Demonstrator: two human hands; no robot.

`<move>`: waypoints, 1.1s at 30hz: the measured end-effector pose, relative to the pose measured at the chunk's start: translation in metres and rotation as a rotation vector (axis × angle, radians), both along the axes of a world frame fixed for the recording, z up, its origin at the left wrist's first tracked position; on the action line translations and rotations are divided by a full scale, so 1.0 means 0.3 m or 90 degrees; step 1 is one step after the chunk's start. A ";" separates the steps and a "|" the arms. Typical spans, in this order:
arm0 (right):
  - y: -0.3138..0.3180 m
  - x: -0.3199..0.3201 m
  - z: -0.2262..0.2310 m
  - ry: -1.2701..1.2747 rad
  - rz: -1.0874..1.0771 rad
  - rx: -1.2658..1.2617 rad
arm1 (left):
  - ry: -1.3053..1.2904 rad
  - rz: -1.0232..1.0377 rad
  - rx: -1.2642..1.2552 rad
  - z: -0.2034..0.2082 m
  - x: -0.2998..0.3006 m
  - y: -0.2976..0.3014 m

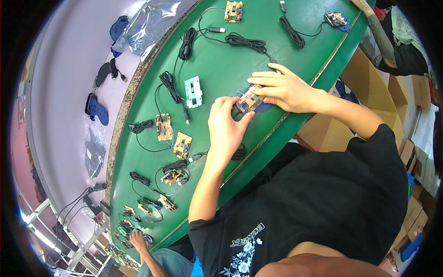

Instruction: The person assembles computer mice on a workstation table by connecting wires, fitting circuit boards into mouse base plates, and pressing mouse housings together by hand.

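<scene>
An orange circuit board (249, 101) with dark components lies on a dark blue plastic shell (265, 108) near the front edge of the green belt. My left hand (225, 127) grips the board's left side, thumb and forefinger closed at its edge beside a bit of black cable. From the right, my right hand (290, 90) holds the same board, its thumb and fingertips pressed on the upper right part. Its other fingers reach out over the belt, next to a coiled black cable (246, 42). My fingers hide part of the board and shell.
On the green belt (214, 69) lie several boards with coiled cables, and a pale green board (193, 92). Beyond its raised rim are blue shells (97, 111) and a clear plastic bag (150, 27). Co-workers' arms show at lower left (140, 242) and upper right (384, 39). A cardboard box (332, 131) stands right.
</scene>
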State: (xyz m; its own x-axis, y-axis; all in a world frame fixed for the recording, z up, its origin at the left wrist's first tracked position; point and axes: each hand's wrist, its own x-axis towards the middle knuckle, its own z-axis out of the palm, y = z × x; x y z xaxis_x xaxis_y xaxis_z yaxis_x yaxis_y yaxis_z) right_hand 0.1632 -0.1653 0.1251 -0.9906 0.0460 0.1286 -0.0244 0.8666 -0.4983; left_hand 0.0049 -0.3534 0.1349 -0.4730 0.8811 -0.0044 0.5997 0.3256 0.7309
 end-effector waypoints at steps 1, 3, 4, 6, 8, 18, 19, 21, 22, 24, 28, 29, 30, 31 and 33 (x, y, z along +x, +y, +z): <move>0.000 0.000 0.000 -0.001 0.000 -0.003 | -0.001 0.000 -0.003 0.008 -0.005 0.004; 0.002 -0.001 0.000 -0.006 0.006 0.004 | -0.066 -0.028 -0.034 0.021 -0.018 0.014; -0.001 -0.002 0.002 -0.007 0.008 0.003 | -0.066 -0.026 -0.035 0.020 -0.018 0.012; -0.015 0.002 0.011 -0.007 -0.005 -0.008 | -0.052 -0.043 -0.026 0.015 -0.016 0.009; -0.030 0.014 0.023 -0.013 -0.014 -0.008 | -0.038 -0.059 -0.008 0.017 -0.018 0.004; -0.053 0.013 0.038 0.026 -0.075 0.011 | 0.262 -0.181 -0.105 0.084 0.014 0.012; -0.059 0.018 0.036 0.034 -0.092 0.029 | 0.263 -0.174 -0.092 0.084 0.021 0.011; -0.075 0.024 0.037 0.006 -0.104 0.041 | 0.262 -0.169 -0.080 0.075 0.032 0.010; -0.081 0.026 0.038 -0.020 -0.115 0.055 | 0.260 -0.146 -0.060 0.065 0.037 0.010; -0.089 0.026 0.044 -0.025 -0.127 0.057 | 0.253 -0.127 -0.043 0.053 0.039 0.010; -0.083 0.023 0.048 -0.039 -0.139 0.032 | 0.166 -0.097 -0.045 0.052 0.034 0.018; -0.084 0.023 0.054 -0.046 -0.142 0.030 | 0.158 -0.092 -0.045 0.056 0.032 0.019; -0.091 0.025 0.057 -0.048 -0.149 0.029 | 0.151 -0.096 -0.046 0.056 0.031 0.020; -0.089 0.024 0.057 -0.050 -0.157 0.028 | 0.142 -0.097 -0.064 0.060 0.029 0.023; -0.082 0.016 0.065 -0.024 -0.162 0.022 | 0.142 -0.101 -0.076 0.081 0.031 0.021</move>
